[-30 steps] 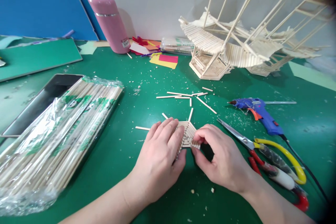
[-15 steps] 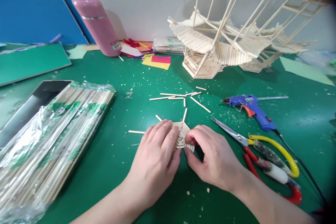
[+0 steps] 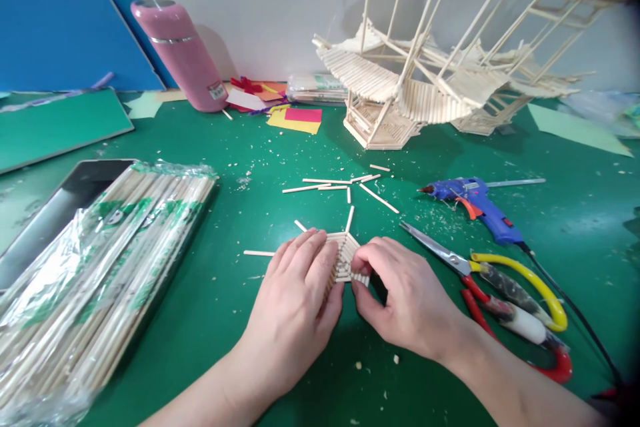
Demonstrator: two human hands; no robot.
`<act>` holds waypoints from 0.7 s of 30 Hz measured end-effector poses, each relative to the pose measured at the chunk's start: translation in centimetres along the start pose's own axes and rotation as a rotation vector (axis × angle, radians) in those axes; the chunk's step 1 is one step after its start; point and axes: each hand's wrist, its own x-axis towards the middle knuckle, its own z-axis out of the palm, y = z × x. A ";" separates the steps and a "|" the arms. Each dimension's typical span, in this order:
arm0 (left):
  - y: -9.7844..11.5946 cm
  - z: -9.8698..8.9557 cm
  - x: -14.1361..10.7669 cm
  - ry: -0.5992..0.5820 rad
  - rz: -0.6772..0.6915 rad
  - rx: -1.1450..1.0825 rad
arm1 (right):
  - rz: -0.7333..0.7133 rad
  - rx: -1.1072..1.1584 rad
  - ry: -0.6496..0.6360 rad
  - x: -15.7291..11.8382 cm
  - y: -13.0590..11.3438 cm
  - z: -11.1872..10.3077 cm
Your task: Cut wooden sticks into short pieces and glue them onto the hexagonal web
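A small angular wooden-stick panel (image 3: pixel 345 247), built of rows of short sticks, lies on the green tabletop between my hands. My left hand (image 3: pixel 300 287) covers its left part, fingers together over the top and thumb at the near edge. Thumb and forefinger of my right hand (image 3: pixel 395 283) pinch the panel's right edge, hiding what lies between the tips. Bare stick ends poke out past the panel at the far side and left, one stick (image 3: pixel 258 253) beside my left fingers. Beyond the panel lie several loose short sticks (image 3: pixel 327 181).
Scissors (image 3: pixel 450 257) and a blue glue gun (image 3: pixel 477 200) with a cord lie at right. Bagged wooden sticks (image 3: pixel 115 280) rest over a dark tray-like object at left. Behind stand a pink bottle (image 3: pixel 180 57), coloured paper (image 3: pixel 295 121) and stick-built pavilion models (image 3: pixel 385 120).
The whole view has shifted slightly. Both hands stay on the wooden-stick panel in nearly the same pose, with my right fingertips moved very little at its edge.
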 end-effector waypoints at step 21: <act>0.0 0.1 0.1 0.006 0.004 0.004 | 0.006 -0.004 -0.010 -0.1 -0.1 0.1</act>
